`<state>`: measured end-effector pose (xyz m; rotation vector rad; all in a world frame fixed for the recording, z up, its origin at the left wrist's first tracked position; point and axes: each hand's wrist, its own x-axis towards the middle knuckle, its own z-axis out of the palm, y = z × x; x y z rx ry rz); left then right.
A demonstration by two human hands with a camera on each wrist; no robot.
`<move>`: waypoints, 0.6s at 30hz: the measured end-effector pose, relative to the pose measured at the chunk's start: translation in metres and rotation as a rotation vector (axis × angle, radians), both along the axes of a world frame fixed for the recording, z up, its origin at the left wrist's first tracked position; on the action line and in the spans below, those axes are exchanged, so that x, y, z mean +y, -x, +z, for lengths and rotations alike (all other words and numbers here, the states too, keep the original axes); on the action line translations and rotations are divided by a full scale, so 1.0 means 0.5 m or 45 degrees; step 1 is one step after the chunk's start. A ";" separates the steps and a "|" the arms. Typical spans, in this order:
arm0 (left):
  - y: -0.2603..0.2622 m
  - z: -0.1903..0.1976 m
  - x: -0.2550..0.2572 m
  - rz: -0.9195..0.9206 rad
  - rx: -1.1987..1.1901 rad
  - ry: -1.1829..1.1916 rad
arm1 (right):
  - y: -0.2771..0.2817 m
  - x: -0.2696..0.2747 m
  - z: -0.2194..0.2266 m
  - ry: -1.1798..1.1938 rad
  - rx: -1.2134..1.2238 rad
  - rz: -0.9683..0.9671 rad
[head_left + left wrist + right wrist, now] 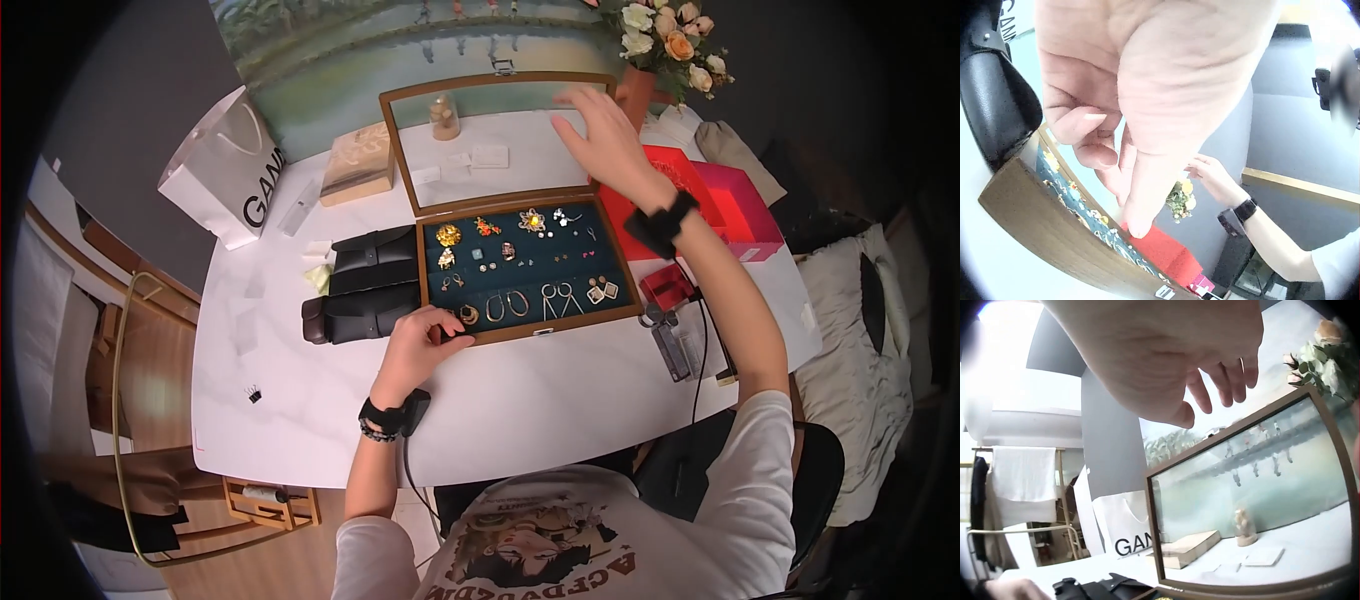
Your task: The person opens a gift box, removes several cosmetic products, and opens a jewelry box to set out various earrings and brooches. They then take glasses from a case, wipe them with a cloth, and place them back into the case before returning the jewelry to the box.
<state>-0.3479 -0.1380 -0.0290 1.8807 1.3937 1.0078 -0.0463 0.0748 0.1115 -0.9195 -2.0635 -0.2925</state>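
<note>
A wooden jewelry box (pixel 585 322) stands opened, with rings, earrings and brooches set in rows on its dark green lining. Its glass-paned lid (pixel 1155 532) is raised and leans back. My left hand (pixel 415 350) is at the box's front left corner, fingers loosely bent and thumb extended; the left wrist view shows nothing between them. High at the lid's upper right side is my right hand (pixel 612 150), its fingers (pixel 1225 387) extended and holding nothing. In the head view this hand overlaps the lid's frame.
Two black leather cases (pixel 372 258) lie left of the box. Behind them are a book-like box (pixel 358 170) and a white paper bag (pixel 222 165). Red boxes (pixel 745 205) and a flower vase (pixel 634 98) stand right. A small black claw clip (pixel 254 394) lies front left.
</note>
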 end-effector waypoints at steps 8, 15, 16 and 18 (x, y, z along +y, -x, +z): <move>0.021 -0.028 -0.012 -0.039 0.041 0.013 | 0.133 0.211 0.053 -0.071 -0.176 -0.192; 0.028 -0.040 -0.006 -0.018 -0.048 0.003 | 0.159 0.267 0.050 0.636 -0.003 -0.036; 0.028 -0.039 -0.006 -0.003 -0.073 0.001 | 0.155 0.272 0.051 0.728 0.104 0.034; 0.029 -0.033 -0.007 0.046 -0.097 -0.004 | 0.141 0.269 0.054 0.793 0.152 0.086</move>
